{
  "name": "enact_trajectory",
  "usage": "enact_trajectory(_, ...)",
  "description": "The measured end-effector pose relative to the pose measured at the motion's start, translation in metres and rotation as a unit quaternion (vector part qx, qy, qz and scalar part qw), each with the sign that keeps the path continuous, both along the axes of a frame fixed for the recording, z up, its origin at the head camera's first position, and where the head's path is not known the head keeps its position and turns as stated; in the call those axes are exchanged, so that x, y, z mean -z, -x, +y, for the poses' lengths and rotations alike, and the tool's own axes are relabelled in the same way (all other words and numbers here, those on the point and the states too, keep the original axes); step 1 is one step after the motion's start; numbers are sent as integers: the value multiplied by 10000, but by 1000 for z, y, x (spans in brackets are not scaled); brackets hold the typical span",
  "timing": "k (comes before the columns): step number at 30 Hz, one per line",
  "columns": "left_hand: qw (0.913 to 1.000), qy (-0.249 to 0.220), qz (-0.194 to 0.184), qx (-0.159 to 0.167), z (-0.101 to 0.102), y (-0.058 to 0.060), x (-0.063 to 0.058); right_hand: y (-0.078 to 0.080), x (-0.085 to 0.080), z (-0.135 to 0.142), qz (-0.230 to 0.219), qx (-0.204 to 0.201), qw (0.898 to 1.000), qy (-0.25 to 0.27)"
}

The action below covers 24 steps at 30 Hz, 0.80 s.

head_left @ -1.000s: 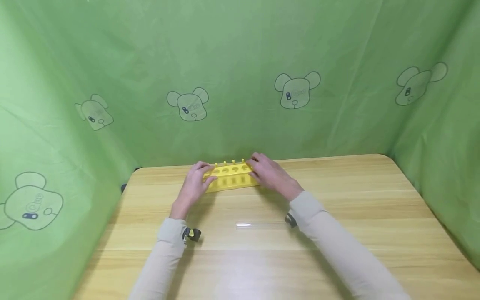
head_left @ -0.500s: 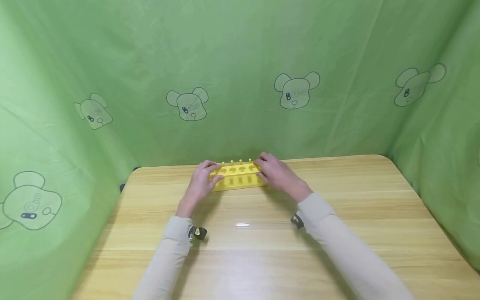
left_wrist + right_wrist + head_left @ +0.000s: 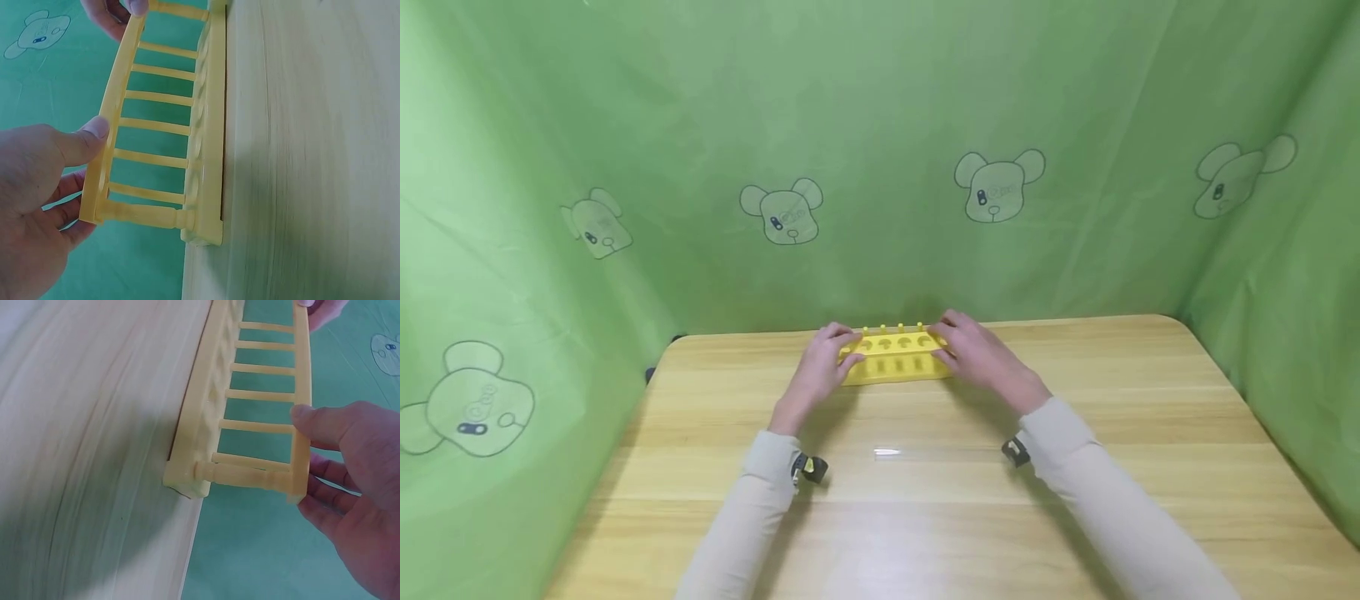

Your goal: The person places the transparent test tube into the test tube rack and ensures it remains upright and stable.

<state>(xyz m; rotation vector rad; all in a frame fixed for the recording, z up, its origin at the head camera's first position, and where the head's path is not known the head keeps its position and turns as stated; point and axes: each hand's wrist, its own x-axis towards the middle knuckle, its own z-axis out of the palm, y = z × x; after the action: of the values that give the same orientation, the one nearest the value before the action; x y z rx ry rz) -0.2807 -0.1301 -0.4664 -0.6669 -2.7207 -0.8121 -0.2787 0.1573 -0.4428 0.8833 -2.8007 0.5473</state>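
Note:
A yellow test tube rack (image 3: 898, 367) stands upright near the far edge of the table, with round holes along its top and a row of pegs behind them. My left hand (image 3: 822, 364) grips its left end, thumb on the near side of the top bar and fingers behind, as the left wrist view shows on the rack (image 3: 144, 125). At the other end my right hand (image 3: 981, 354) holds the top bar the same way; in the right wrist view its thumb presses the rack (image 3: 301, 444). Nearer the person, a clear glass tube (image 3: 887, 452) lies sideways on the table.
The wood-grain table (image 3: 940, 533) ends just behind the rack. A green curtain (image 3: 880, 267) with printed bear heads hangs behind and along both sides. Each wrist carries a small black camera, such as the left one (image 3: 814, 468).
Both hands have moved to the right together, and the rack between them has shifted right along the far edge. The clear tube has stayed in place.

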Motion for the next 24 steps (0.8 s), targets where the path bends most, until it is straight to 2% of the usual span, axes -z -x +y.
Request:
enact_trajectory(16,9995,31,75,314,22,3,-3,-5,-5,27,-464,324,9983,156)
enact_trajectory(24,9994,11,-16,356,28,4,-3,-3,-7,35,-498,352,9980,164)
